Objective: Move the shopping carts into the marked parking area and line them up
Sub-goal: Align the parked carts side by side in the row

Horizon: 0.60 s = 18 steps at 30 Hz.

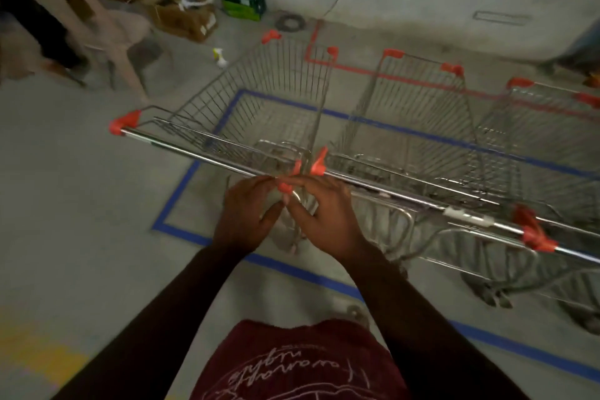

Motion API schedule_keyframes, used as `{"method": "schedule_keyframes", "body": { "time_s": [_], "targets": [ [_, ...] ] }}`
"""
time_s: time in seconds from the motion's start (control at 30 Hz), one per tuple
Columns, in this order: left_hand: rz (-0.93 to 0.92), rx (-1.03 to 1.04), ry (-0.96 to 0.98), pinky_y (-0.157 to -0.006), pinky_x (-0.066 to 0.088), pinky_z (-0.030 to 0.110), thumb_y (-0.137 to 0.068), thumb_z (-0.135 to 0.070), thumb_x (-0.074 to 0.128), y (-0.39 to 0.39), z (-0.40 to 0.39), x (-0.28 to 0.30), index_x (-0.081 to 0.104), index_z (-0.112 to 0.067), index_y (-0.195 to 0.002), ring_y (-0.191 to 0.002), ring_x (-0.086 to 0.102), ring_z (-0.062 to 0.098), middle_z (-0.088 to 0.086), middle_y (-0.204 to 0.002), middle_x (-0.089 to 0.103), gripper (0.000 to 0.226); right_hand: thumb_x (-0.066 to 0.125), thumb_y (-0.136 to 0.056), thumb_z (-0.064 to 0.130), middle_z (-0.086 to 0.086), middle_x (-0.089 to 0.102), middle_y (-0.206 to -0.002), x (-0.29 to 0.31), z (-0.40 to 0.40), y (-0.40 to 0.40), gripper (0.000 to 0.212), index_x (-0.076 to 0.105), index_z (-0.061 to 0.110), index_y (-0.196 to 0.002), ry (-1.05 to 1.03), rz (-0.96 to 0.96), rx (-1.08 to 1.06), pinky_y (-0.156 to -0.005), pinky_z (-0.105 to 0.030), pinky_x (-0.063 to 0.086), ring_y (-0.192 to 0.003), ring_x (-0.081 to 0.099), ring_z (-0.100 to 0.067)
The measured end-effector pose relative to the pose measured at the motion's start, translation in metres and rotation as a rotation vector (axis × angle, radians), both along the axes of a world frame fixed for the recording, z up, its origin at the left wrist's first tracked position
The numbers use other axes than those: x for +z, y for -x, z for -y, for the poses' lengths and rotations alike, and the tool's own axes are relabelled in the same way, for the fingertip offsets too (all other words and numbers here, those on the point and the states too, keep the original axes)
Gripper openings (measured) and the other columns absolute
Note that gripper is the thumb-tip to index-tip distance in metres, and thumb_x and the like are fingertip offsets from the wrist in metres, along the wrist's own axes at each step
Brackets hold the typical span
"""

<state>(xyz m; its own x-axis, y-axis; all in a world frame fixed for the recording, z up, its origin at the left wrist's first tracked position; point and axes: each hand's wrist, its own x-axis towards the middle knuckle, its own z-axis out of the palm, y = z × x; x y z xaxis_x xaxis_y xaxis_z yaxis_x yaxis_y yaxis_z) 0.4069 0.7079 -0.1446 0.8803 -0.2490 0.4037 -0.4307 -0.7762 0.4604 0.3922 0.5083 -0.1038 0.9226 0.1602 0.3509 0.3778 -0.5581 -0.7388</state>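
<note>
Concrete floor (81,172) | blue tape (181,191) | carts (266,107) abreast | chair (107,26) left

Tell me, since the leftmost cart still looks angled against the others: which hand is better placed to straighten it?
Left, probably. The left hand is on the near end of the leftmost cart's handle bar; the right hand sits at the junction with the middle cart.

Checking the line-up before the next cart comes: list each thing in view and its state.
left cart: upright, empty, over the blue tape line.
middle cart: upright, empty, beside the left cart.
right cart: upright, partly out of view.
left hand: at left cart's handle end, grip unclear.
right hand: fingers at the meeting handle ends, grip unclear.
plastic chair: upright, outside the tape.
</note>
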Motion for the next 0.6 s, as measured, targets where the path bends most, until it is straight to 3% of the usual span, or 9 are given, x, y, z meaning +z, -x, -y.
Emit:
{"method": "schedule_keyframes", "body": {
  "time_s": [0.1, 0.17, 0.23, 0.27, 0.33, 0.4, 0.5, 0.6],
  "targets": [
    [-0.062, 0.037, -0.138, -0.113, 0.041, 0.052, -0.095, -0.06, 0.053, -0.021, -0.029, -0.006, 0.063, -0.022, -0.137, -0.135, 0.056, 0.029, 0.005, -0.144, 0.06, 0.057, 0.069, -0.095, 0.04, 0.012, 0.074, -0.126, -0.013, -0.013, -0.012, 0.031, 0.073, 0.031, -0.124, 0.002, -0.037, -0.101, -0.102, -0.053, 0.051, -0.12, 0.068, -0.014],
    [-0.119, 0.04, -0.275, -0.12, 0.022, 0.057, -0.092, -0.072, 0.044, -0.039, -0.034, -0.008, 0.062, -0.03, -0.138, -0.144, 0.048, 0.028, 0.001, -0.149, 0.057, 0.065, 0.066, -0.096, 0.041, 0.008, 0.074, -0.127, -0.016, -0.013, -0.02, 0.034, 0.074, 0.025, -0.125, -0.007, -0.04, -0.178, -0.106, -0.045, 0.051, -0.12, 0.068, -0.013],
    [-0.166, 0.003, -0.357, -0.121, 0.005, 0.055, -0.087, -0.082, 0.038, -0.062, -0.032, -0.008, 0.066, -0.037, -0.132, -0.144, 0.047, 0.027, -0.005, -0.143, 0.062, 0.068, 0.063, -0.096, 0.025, 0.009, 0.075, -0.12, -0.017, -0.009, -0.032, 0.027, 0.077, 0.018, -0.118, -0.069, 0.005, -0.241, -0.101, -0.034, 0.053, -0.111, 0.069, -0.007],
    [-0.175, -0.025, -0.368, -0.12, 0.004, 0.053, -0.085, -0.086, 0.036, -0.074, -0.03, -0.01, 0.069, -0.038, -0.125, -0.141, 0.05, 0.025, -0.007, -0.136, 0.066, 0.07, 0.062, -0.096, 0.017, 0.012, 0.075, -0.114, -0.019, -0.006, -0.038, 0.023, 0.078, 0.018, -0.113, -0.09, 0.035, -0.279, -0.096, -0.032, 0.053, -0.105, 0.068, -0.003],
    [-0.156, -0.055, -0.35, -0.118, 0.011, 0.051, -0.083, -0.091, 0.034, -0.09, -0.027, -0.017, 0.074, -0.035, -0.106, -0.127, 0.059, 0.021, -0.01, -0.117, 0.072, 0.073, 0.061, -0.098, 0.014, 0.01, 0.077, -0.104, -0.031, 0.002, -0.054, 0.021, 0.077, 0.022, -0.109, -0.092, 0.029, -0.346, -0.091, -0.038, 0.057, -0.096, 0.072, -0.007],
    [-0.084, -0.046, -0.298, -0.116, 0.02, 0.051, -0.083, -0.089, 0.043, -0.096, -0.03, -0.025, 0.073, -0.031, -0.093, -0.113, 0.064, 0.018, -0.011, -0.1, 0.072, 0.066, 0.06, -0.1, 0.028, 0.008, 0.078, -0.099, -0.048, 0.007, -0.072, 0.019, 0.073, 0.029, -0.114, -0.018, -0.08, -0.388, -0.089, -0.048, 0.058, -0.091, 0.075, -0.014],
    [-0.038, -0.065, -0.269, -0.112, 0.025, 0.047, -0.083, -0.086, 0.05, -0.105, -0.036, -0.031, 0.072, -0.031, -0.088, -0.101, 0.065, 0.017, -0.013, -0.091, 0.071, 0.06, 0.053, -0.098, 0.053, 0.006, 0.079, -0.093, -0.07, 0.006, -0.08, 0.037, 0.069, 0.028, -0.12, 0.28, -0.167, -0.551, -0.101, -0.047, 0.047, -0.091, 0.075, -0.022],
    [-0.029, -0.087, -0.282, -0.107, 0.029, 0.046, -0.084, -0.086, 0.045, -0.117, -0.041, -0.028, 0.072, -0.031, -0.089, -0.099, 0.064, 0.017, -0.014, -0.091, 0.07, 0.061, 0.057, -0.094, 0.063, 0.009, 0.077, -0.08, -0.068, -0.001, -0.079, 0.043, 0.069, 0.027, -0.115, 0.31, -0.175, -0.64, -0.101, -0.045, 0.041, -0.089, 0.074, -0.021]
  ]
}}
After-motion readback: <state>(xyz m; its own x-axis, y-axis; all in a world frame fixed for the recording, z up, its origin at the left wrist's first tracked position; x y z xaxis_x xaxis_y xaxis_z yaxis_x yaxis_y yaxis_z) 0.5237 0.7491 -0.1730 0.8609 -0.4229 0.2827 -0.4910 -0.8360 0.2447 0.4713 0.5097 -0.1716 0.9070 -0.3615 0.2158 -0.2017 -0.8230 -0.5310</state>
